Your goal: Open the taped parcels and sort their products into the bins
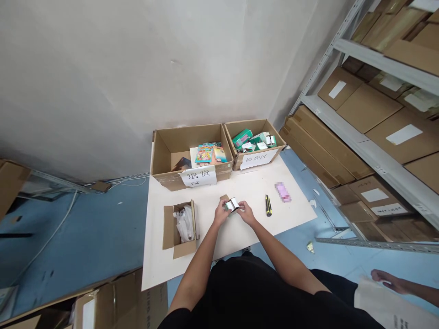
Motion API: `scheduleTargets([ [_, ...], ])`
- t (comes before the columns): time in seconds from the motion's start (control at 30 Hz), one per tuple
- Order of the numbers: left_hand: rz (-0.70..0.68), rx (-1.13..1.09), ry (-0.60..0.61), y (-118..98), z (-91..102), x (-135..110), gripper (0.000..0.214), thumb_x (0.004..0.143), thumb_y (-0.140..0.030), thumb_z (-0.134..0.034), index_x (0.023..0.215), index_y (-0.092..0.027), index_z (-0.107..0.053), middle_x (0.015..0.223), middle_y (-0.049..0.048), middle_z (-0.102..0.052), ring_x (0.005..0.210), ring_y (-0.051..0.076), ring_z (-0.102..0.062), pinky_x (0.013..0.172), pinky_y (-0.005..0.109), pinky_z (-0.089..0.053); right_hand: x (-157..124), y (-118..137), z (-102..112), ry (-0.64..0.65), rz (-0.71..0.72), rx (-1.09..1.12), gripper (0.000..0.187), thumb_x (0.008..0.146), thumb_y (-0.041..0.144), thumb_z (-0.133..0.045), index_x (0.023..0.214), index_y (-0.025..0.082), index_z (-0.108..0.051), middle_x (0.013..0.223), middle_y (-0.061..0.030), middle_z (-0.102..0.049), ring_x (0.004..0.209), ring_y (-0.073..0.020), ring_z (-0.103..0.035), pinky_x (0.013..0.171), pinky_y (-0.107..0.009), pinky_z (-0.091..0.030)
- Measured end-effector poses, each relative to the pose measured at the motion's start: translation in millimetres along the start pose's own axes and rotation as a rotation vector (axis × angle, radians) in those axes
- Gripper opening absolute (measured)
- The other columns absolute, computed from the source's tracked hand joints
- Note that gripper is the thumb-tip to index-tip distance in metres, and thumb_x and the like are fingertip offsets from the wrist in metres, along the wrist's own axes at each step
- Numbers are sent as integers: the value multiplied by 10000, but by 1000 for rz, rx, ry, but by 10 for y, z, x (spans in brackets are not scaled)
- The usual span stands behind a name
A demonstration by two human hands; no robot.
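Above the front half of the white table [236, 237], I hold a small green and white carton [230, 208] with its white end flaps standing up. My left hand [221, 211] grips its left side. The fingers of my right hand [246, 212] are closed on its right side and flap. What is inside the carton is too small to tell. A black and yellow box cutter [268, 205] lies to the right of my hands. Left of them stands an opened cardboard box [168, 228] with a crumpled white plastic bag [185, 224] in it.
Two labelled cardboard boxes stand at the table's back: the left one [164, 180] holds booklets, the right one [236, 162] green cartons. A blurred pink item [283, 192] lies at right. Shelves [370, 151] hold cartons. Another person's hand [387, 279] shows at lower right.
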State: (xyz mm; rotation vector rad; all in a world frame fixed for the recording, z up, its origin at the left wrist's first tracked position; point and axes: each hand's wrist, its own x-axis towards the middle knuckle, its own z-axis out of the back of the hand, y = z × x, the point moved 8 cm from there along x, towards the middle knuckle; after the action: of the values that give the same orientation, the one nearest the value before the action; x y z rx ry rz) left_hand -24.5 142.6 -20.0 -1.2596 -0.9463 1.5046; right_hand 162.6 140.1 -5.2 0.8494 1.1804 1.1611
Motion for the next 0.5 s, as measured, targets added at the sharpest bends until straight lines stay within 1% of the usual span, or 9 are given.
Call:
scheduleTargets([
  [0.07, 5, -4, 13, 27, -8, -7, 582, 731, -171, -753, 1292, -239, -615, 1409, 104, -672, 1323, 284, -624, 997, 391, -573, 17, 2, 27, 5, -7, -57, 322, 693, 326, -657, 1000, 264, -582, 1035, -19, -716, 942, -244, -734, 901, -417, -579],
  [0.17, 4, 3, 46, 81, -47, -27, 558, 776, -209, -742, 1322, -247, -630, 1432, 93, -672, 1347, 289, -615, 1019, 400, -571, 109, -24, 83, 31, -64, -139, 316, 715, 346, -650, 1017, 268, -603, 874, 21, -696, 810, -224, -710, 831, -390, -576],
  [0.27, 19, -5, 35, 170, -73, -59, 581, 815, -264, -743, 1381, -259, -612, 1485, 97, -641, 1384, 294, -593, 1016, 404, -577, 279, -32, 111, 69, -122, -129, 307, 759, 398, -628, 1034, 263, -615, 773, 48, -656, 750, -211, -692, 784, -369, -571],
  [0.37, 53, -30, -14, 279, -63, -80, 578, 870, -335, -735, 1424, -249, -591, 1520, 122, -615, 1392, 296, -593, 1018, 394, -574, 470, 10, 125, 56, -117, -86, 363, 768, 455, -670, 1065, 253, -625, 834, 26, -676, 779, -208, -698, 768, -358, -574],
  [0.43, 99, 24, -85, 365, 1, -66, 477, 945, -397, -661, 1396, -247, -615, 1483, 119, -647, 1342, 275, -635, 1033, 384, -562, 560, 34, 103, 73, -97, -75, 410, 743, 451, -721, 1089, 248, -636, 910, 1, -694, 805, -208, -703, 773, -360, -581],
  [0.5, 173, 121, -158, 466, 96, -18, 399, 992, -417, -581, 1349, -248, -643, 1409, 110, -697, 1253, 250, -685, 1032, 381, -556, 596, 30, 82, 102, -83, -77, 431, 732, 433, -743, 1110, 250, -644, 983, -18, -703, 830, -210, -710, 781, -368, -591],
])
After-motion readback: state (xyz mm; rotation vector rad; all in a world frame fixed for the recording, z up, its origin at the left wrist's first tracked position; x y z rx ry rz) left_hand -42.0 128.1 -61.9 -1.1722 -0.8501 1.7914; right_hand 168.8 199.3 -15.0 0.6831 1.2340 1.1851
